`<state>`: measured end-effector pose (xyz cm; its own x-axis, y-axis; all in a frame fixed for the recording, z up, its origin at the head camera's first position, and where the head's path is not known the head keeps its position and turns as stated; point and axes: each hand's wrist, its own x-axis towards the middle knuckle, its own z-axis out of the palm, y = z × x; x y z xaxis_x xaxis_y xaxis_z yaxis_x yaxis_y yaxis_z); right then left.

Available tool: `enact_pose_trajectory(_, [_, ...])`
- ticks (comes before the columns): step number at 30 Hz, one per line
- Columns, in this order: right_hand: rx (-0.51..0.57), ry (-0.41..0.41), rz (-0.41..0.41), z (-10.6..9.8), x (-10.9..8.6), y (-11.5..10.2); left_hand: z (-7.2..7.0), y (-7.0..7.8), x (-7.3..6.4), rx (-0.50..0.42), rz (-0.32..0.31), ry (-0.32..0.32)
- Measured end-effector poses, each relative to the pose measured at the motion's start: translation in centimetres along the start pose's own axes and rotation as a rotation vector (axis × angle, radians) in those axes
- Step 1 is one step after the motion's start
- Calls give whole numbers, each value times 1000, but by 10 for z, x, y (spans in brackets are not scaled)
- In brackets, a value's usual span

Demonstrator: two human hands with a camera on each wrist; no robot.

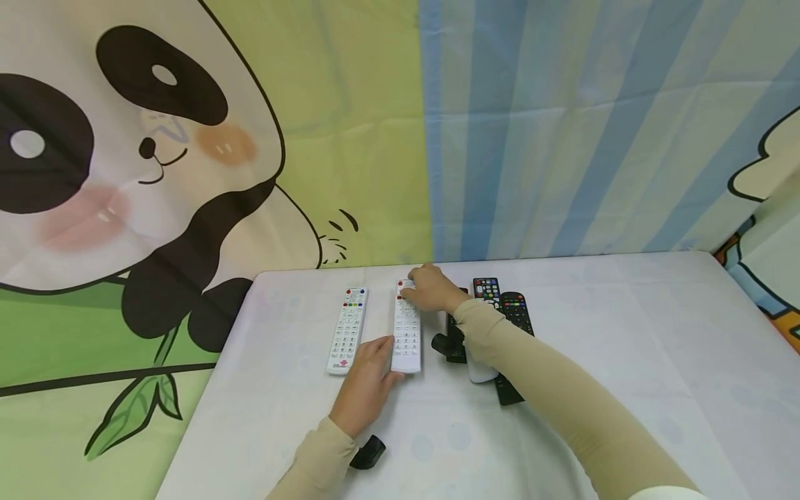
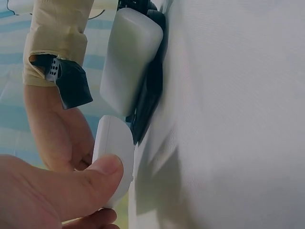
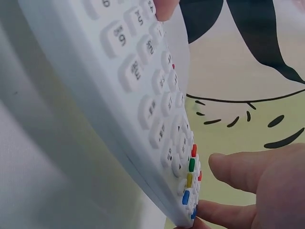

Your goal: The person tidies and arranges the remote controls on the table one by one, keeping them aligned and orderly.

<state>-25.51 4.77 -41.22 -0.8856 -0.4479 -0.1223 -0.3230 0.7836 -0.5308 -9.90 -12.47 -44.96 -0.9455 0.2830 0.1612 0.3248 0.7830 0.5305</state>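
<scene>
White table (image 1: 625, 361) with bare room at right and front, lone white remote (image 1: 347, 330) near left edge, left hand (image 1: 369, 382) gripping near end of middle white remote (image 1: 407, 333), right hand (image 1: 431, 288) gripping its far end, black remotes (image 1: 509, 312) just beside.

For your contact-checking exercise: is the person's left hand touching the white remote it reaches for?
Touching. The left wrist view shows the left hand's thumb pressed flat on the white remote's near end; the head view agrees.

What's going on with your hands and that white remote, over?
Left hand grips white remote near end. Right hand holds far end. Second white remote alongside, apart.
</scene>
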Motion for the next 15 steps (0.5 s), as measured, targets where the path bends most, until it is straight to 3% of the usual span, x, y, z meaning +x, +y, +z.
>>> enact_pose_trajectory(15, [33, 22, 52, 20, 11, -13, -3, -10, -6, -48, -70, 2])
